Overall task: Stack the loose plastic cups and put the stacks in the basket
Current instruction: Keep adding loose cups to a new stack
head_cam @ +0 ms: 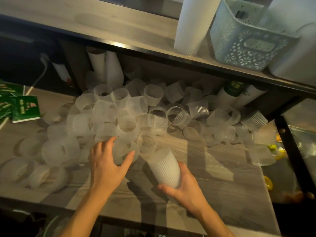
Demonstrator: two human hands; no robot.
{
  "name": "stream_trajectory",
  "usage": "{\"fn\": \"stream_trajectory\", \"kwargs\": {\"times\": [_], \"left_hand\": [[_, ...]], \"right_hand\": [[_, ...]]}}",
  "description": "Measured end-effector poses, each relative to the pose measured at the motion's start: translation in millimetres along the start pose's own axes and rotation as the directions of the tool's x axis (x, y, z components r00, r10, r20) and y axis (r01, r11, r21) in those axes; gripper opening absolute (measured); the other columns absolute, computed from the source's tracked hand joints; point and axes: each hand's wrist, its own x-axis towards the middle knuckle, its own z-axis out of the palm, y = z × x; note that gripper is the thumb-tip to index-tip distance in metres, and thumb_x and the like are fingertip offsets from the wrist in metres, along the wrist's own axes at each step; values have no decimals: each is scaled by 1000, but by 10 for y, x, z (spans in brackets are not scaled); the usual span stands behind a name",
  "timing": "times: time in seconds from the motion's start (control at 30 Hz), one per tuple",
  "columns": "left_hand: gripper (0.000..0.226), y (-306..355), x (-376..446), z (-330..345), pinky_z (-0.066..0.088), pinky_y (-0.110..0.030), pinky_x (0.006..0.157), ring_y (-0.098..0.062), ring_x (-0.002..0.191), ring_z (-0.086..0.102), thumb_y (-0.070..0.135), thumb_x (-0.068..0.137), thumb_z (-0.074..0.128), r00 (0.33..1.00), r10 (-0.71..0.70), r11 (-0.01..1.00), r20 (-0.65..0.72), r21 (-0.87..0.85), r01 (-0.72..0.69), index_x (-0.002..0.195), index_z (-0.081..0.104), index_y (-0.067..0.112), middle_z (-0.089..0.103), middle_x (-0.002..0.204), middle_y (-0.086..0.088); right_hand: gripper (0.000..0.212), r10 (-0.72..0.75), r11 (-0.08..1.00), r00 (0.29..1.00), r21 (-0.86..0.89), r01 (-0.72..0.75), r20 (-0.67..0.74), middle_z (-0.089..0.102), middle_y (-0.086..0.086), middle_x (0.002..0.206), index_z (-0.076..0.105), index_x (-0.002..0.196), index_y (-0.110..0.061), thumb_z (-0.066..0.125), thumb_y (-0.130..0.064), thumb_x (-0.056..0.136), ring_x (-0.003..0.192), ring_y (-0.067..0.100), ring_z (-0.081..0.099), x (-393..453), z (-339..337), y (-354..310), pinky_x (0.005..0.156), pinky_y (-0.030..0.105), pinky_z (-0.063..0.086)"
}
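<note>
Step in hand: stacking. The right hand [186,189] holds a short stack of ribbed cups [164,168], fingers curled round its lower end, the open end tilted up toward the pile of loose cups [130,117]. The stack sits at the near edge of the pile, above the desk [222,177]. The left hand [107,161] reaches into the near side of the pile with fingers and thumb spread on either side of one loose cup [124,153]; its grip is apart and looks not yet closed, though the cup's translucent wall makes contact hard to confirm.

Next move, as judged: close the left grip on that cup, lift it clear of its neighbours, align its base with the stack's open mouth and seat it. The cups are light and lie at mixed angles, so lifting one is likely to shift those leaning on it.

Progress: early. Most cups remain loose, spread across the desk left, behind and right of the pile's centre.

Containers:
- Basket [248,41]: pale blue, perforated walls, on the shelf [119,31] above and behind the pile, to its right. Its visible interior appears to hold no cup stack; the far part is hidden.
- Tall white stacks [193,24] stand on the shelf just left of the basket; another white stack stands to its right.
- Further tall stacks [109,69] lean under the shelf behind the pile.
</note>
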Motion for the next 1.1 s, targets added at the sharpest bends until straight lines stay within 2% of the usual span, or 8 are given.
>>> {"fn": "stream_trajectory", "kwargs": {"times": [0.1,0.23,0.4,0.57,0.7,0.83,0.97,1.1], "left_hand": [[70,129,-5,-157,45,-32,92,-12,112,52,75,69,52,981,-130,891,147,-417,181,128,50,36,50,118,7],[58,280,63,-174,47,-29,94,-7,110,57,72,65,59,951,-83,795,298,-555,244,116,56,46,54,118,9],[62,348,53,-100,46,-41,101,-9,110,57,68,67,61,926,-16,809,378,-540,234,122,55,43,52,121,7],[59,434,-64,-85,46,-41,101,-8,112,56,62,71,61,920,42,798,391,-567,204,126,46,46,54,125,7],[60,440,-45,-158,46,-36,99,-6,111,56,60,72,57,929,45,806,366,-562,183,127,50,38,57,121,9],[59,439,-18,-244,42,-21,85,9,100,51,62,67,51,928,57,884,369,-451,125,121,49,39,53,113,17],[54,386,0,-359,37,-13,78,12,99,46,52,70,53,933,27,922,358,-370,115,122,50,34,49,109,20],[59,352,-17,-389,35,-11,85,7,110,44,59,80,56,858,115,965,500,-262,23,133,45,36,45,120,18]], "right_hand": [[83,-24,999,999,-45,26,43,51,-20,118,33,124,-47,76,-68,55,104,1,54,1,-26,-51,84,26,49],[82,-66,989,994,-124,77,86,52,-18,117,35,125,-40,72,-66,56,103,5,55,15,-57,-141,85,27,50],[80,-93,978,992,-181,108,89,56,-14,112,38,122,-35,74,-62,56,101,9,58,27,-63,-229,82,30,52],[77,-118,979,988,-155,133,98,50,-21,110,36,117,-37,76,-62,57,100,5,56,26,-91,-279,81,29,52],[84,-160,977,981,-124,173,107,47,-20,119,34,123,-41,79,-67,57,107,2,52,13,-63,-313,88,27,49],[85,-183,971,978,-140,196,101,47,-19,122,36,125,-42,75,-71,56,109,2,51,18,-10,-308,92,30,49],[82,-202,963,972,-159,220,118,47,-19,121,36,125,-40,76,-68,59,108,3,51,19,47,-333,92,31,50],[80,-232,956,962,-152,253,142,47,-19,121,37,126,-38,78,-64,63,107,2,51,22,107,-392,89,28,49]]}}
